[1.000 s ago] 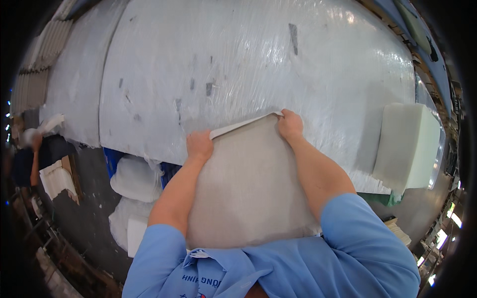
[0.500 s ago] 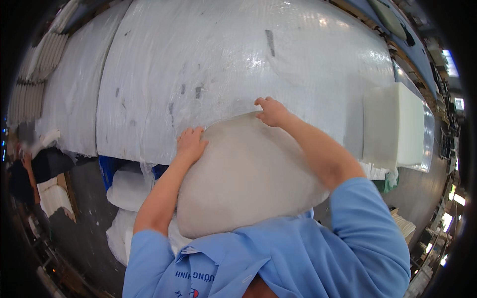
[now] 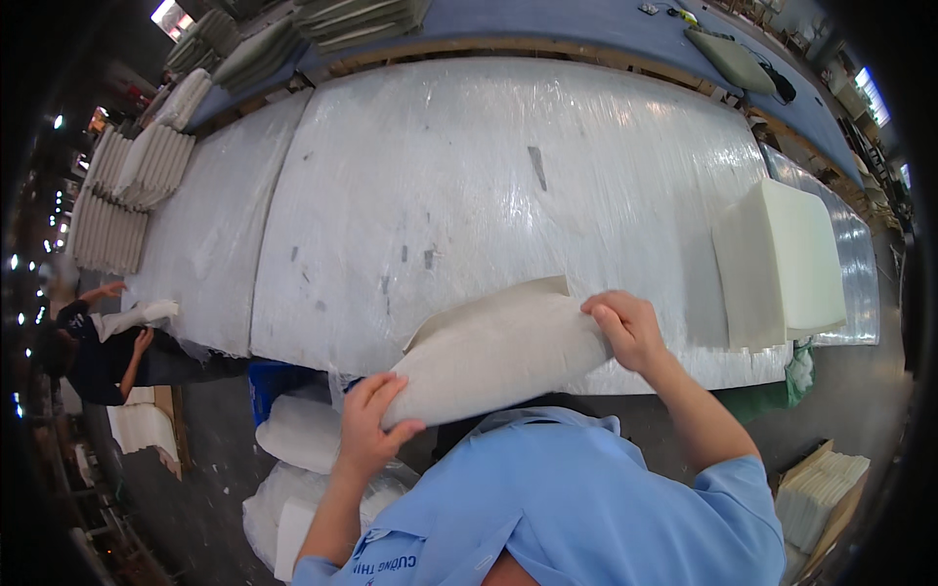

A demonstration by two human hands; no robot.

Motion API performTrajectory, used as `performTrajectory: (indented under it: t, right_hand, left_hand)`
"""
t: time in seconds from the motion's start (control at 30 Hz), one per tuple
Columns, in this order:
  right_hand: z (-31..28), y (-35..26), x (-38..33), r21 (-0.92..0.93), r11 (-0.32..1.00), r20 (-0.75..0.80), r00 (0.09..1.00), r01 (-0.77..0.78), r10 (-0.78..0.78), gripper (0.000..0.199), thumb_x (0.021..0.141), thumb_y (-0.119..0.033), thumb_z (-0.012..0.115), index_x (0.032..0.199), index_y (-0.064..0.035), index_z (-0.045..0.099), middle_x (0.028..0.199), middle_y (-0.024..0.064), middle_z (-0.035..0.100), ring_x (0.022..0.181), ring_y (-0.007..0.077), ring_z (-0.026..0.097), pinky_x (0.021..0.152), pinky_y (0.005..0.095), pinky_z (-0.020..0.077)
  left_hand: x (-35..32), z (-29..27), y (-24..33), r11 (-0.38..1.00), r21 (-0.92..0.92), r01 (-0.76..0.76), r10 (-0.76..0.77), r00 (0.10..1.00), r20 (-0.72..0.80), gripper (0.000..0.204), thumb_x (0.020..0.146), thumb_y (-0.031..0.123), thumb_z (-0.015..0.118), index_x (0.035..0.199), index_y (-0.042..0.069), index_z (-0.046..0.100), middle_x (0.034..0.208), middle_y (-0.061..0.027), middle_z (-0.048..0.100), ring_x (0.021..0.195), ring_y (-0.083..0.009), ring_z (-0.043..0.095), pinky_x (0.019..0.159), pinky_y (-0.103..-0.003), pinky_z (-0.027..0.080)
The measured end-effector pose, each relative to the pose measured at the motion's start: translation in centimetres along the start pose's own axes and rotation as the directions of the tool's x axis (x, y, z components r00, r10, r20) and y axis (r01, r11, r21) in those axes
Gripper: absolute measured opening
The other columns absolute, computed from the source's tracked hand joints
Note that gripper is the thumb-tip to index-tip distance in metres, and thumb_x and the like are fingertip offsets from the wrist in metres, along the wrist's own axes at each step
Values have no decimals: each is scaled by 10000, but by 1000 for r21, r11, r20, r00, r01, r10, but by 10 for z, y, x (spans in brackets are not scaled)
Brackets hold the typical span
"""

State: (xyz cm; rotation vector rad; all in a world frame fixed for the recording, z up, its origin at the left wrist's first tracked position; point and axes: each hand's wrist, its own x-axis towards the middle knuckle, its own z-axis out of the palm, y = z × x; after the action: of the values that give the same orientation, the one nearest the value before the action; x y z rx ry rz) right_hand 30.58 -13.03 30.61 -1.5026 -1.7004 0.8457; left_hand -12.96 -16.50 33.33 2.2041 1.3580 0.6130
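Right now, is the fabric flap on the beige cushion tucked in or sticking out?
Sticking out: the fabric flap projects beyond the far edge of the beige cushion, right corner free.

A: We see a pale grey-beige pad [image 3: 498,359], matt and cloth-like, its surface lightly creased.

B: Against it, we note the table [image 3: 616,186], sheathed in glossy, finely wrinkled clear plastic film that catches streaks of light.

A: And the off-white block [image 3: 811,264] at right?

B: To us it looks like foam, smooth and matt.

A: We would add the light-blue shirt [image 3: 557,498]: soft woven cloth, dull in finish.

B: Beyond, we find a far table [image 3: 586,27], its blue top matt, its edge apparently wood.

A: At lower left, we spot a crinkled, translucent plastic bag [image 3: 262,513].
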Motion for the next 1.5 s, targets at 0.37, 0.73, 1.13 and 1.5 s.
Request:
performTrajectory:
  t: [0.37,0.73,1.13,1.5]
  right_hand:
    - [94,-107,55,-454,751,661,746,480,-77,532,771,-421,858,1086,-42,657,1060,137,734,1016,356,713,932,454,540]
    - [-4,-30,4,-460,698,466,818,549,-336,654,692,-388,896,1197,-57,647,1231,115,709,1167,308,679,1015,457,522]
    - [-20,-24,-27,-374,846,474,706,-380,527,939,919,-559,711,1566,48,403,1590,332,393,1477,453,410,1194,466,386]
    - [33,60,27,-355,350,442,174,-867,880,963,954,-529,687,1575,101,306,1462,328,550,1316,391,605,1087,467,492]
  left_hand:
    - [90,42,47,912,394,-115,23,973,230,649,685,383,903,1179,37,661,1059,-143,732,977,-326,717,866,-437,544]
    - [27,20,15,926,327,-190,187,982,39,615,732,516,849,1091,39,701,1053,-124,743,975,-304,719,862,-412,545]
    - [-49,33,-36,658,-422,624,-543,781,308,582,1001,304,659,1459,-38,547,1539,-244,514,1438,-340,493,1186,-405,376]
    - [8,97,-100,163,-213,963,-745,262,613,758,936,417,778,1459,-37,469,1382,-221,632,1228,-294,642,1038,-409,514]
